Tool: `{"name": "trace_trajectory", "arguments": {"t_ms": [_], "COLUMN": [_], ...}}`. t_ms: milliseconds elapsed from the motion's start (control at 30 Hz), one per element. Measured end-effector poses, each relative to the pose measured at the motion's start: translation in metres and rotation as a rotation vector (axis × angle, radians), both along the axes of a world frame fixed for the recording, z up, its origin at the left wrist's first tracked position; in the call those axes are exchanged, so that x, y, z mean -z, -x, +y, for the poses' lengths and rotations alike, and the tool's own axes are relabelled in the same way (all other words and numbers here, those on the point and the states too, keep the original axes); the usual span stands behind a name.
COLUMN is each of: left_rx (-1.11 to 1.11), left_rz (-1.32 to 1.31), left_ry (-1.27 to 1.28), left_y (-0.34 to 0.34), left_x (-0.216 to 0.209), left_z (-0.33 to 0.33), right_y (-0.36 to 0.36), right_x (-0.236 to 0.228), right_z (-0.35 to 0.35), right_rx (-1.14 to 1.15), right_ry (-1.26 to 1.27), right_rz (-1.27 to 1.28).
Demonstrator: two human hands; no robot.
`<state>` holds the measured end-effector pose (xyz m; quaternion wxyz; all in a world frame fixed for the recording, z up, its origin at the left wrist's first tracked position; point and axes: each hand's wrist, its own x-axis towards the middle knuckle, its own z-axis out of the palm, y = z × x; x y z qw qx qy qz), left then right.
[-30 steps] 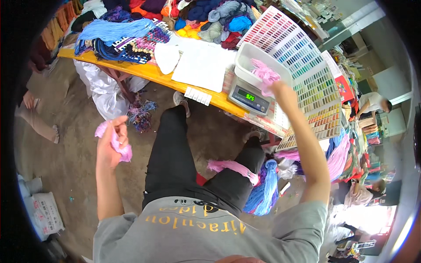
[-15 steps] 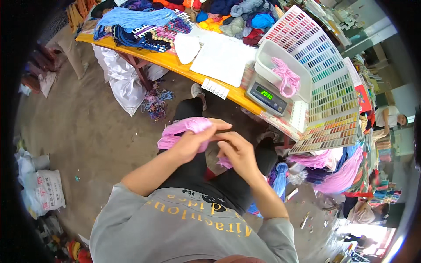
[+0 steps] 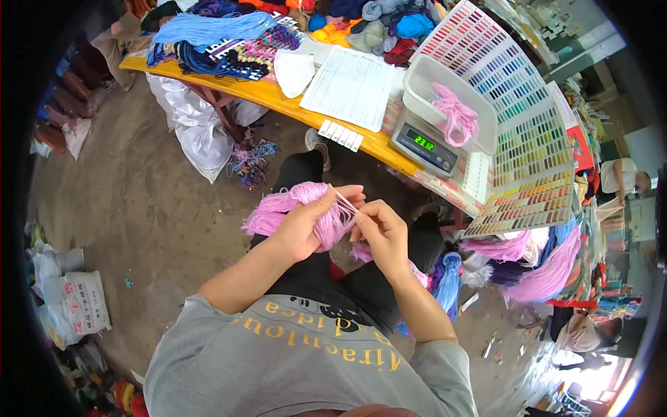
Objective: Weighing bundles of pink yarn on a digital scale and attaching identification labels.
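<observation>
Left hand (image 3: 304,228) — fingers (image 3: 351,191) curled round pink yarn (image 3: 329,228); right hand (image 3: 386,240) — fingers pinching its strands (image 3: 345,208).

Heaped skeins (image 3: 415,26), a digital scale (image 3: 425,147) and a colour chart (image 3: 514,104) are crowding the table (image 3: 381,149) — they are suggesting a yarn workshop.

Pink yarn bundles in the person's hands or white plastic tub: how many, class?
2: one pink yarn bundle in the left hand, strands stretching to the right hand; another bundle in the white plastic tub. Folds could hide more.
</observation>
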<state>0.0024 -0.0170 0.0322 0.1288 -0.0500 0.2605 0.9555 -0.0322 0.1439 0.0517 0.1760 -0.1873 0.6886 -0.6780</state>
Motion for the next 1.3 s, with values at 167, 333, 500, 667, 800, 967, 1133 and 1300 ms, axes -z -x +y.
{"name": "trace_trajectory", "arguments": {"t_ms": [167,333,500,667,800,967,1133,1300], "left_rx": [0.047,-0.041,0.109,0.132,0.083,0.169,0.168,0.073], "left_rz": [0.020,0.077,0.038,0.007,-0.115,-0.028,0.064,-0.008], "left_ry": [0.058,0.144,0.054,-0.194,-0.155,-0.198,-0.171,-0.128], "left_y": [0.006,0.009,0.028,0.060,0.084,0.100,0.100,0.095], "left_x": [0.001,-0.002,-0.007,-0.003,0.003,0.000,-0.006,-0.009], "left_z": [0.000,0.014,0.034,0.059,0.062,0.078,0.086,0.082], "right_y": [0.010,0.089,0.166,0.203,0.140,0.078,0.072,0.066], "right_x": [-0.005,-0.044,-0.014,0.036,-0.009,-0.034,-0.022,-0.031], "right_z": [0.012,0.053,0.079,0.093,0.070,0.060,0.063,0.057], "right_rx": [-0.059,0.442,0.507,0.450,0.341,0.230,0.212,0.315], "right_ry": [-0.032,-0.257,-0.764,-0.883,-0.291,-0.062,-0.156,-0.061], "right_rz": [-0.101,0.322,0.610,0.558,0.155,-0.054,0.071,-0.031]}}
